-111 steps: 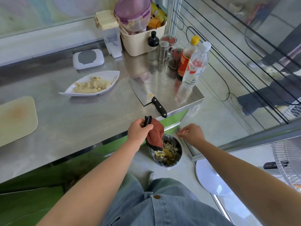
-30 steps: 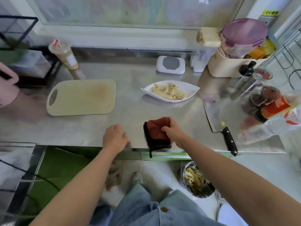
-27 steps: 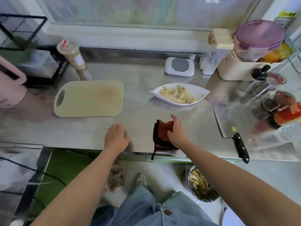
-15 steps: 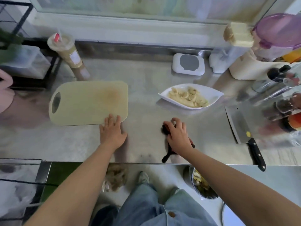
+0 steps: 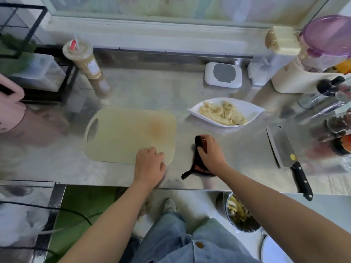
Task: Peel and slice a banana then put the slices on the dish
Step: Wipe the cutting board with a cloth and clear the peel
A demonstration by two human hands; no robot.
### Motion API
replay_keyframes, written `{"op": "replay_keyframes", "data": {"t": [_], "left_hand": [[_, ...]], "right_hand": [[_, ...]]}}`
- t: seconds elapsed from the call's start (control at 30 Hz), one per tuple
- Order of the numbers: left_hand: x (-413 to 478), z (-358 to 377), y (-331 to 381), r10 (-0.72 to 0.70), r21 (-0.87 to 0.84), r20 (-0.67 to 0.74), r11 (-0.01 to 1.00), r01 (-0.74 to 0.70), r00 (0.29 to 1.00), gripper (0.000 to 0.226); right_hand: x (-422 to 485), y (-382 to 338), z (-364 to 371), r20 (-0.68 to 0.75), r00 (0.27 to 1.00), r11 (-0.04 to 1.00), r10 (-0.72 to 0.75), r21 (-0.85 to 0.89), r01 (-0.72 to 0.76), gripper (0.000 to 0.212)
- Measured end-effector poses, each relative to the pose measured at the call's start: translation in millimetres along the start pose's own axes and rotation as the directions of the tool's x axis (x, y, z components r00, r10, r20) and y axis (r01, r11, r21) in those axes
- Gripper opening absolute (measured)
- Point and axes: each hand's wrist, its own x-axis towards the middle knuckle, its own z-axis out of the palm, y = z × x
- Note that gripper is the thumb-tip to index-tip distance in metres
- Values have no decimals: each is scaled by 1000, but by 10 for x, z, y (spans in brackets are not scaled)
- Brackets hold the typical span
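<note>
Banana slices [image 5: 222, 113] lie piled in a white leaf-shaped dish [image 5: 252, 111] on the steel counter. A pale cutting board [image 5: 125, 133] lies left of the dish with nothing on it. My left hand [image 5: 150, 164] rests with its fingers on the board's near right corner. My right hand [image 5: 210, 152] grips a dark red cloth [image 5: 198, 143] and presses it on the counter between board and dish. A cleaver [image 5: 284, 147] with a black handle lies to the right, its handle over the counter's front edge.
A drink cup with a straw [image 5: 85, 63] stands at the back left, a white wipes box [image 5: 223, 74] behind the dish. Bottles and jars [image 5: 330, 111] crowd the right side. A bin with banana peels [image 5: 239, 213] sits on the floor below the counter's edge.
My right hand has pushed the cloth forward across the counter from the front edge toward the dish. My left hand moved up from the counter edge onto the board's corner.
</note>
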Motion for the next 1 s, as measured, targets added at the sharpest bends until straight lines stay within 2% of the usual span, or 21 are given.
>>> {"op": "replay_keyframes", "data": {"t": [0.17, 0.37, 0.47, 0.57, 0.67, 0.7, 0.77, 0.83, 0.9, 1.0], "left_hand": [[-93, 62, 373, 61, -120, 78, 991, -52, 995, 14], [-245, 209, 613, 31, -178, 219, 984, 9, 975, 33], [-208, 199, 728, 91, -118, 246, 991, -63, 965, 43], [-135, 141, 869, 224, -82, 257, 974, -210, 940, 48], [-46, 62, 871, 285, -148, 199, 955, -259, 938, 49], [-10, 40, 814, 249, -129, 170, 965, -230, 953, 47], [52, 23, 631, 91, -23, 146, 996, -89, 985, 44], [56, 23, 419, -123, 47, 215, 992, 115, 969, 50], [32, 23, 276, -246, 61, 293, 969, 238, 924, 57], [-4, 31, 243, -256, 37, 353, 965, 260, 900, 66]], "right_hand": [[-108, 86, -146, -51, 990, 981, 131, 147, -123, 31], [-200, 231, -229, -38, 992, 985, 124, 125, -118, 27], [-207, 272, -287, -110, 981, 973, 161, 182, -139, 22], [-235, 297, -382, -148, 974, 968, 172, 208, -139, 17], [-285, 297, -454, -147, 987, 989, 72, 138, -51, 11], [-301, 290, -455, -119, 993, 995, 15, 97, -3, 14], [-320, 268, -411, -1, 994, 993, -109, 35, 109, 31], [-348, 263, -290, 140, 969, 979, -201, 9, 202, 41], [-374, 281, -176, 230, 956, 982, -183, -10, 190, 43], [-378, 320, -129, 264, 958, 989, -116, -57, 135, 44]]}}
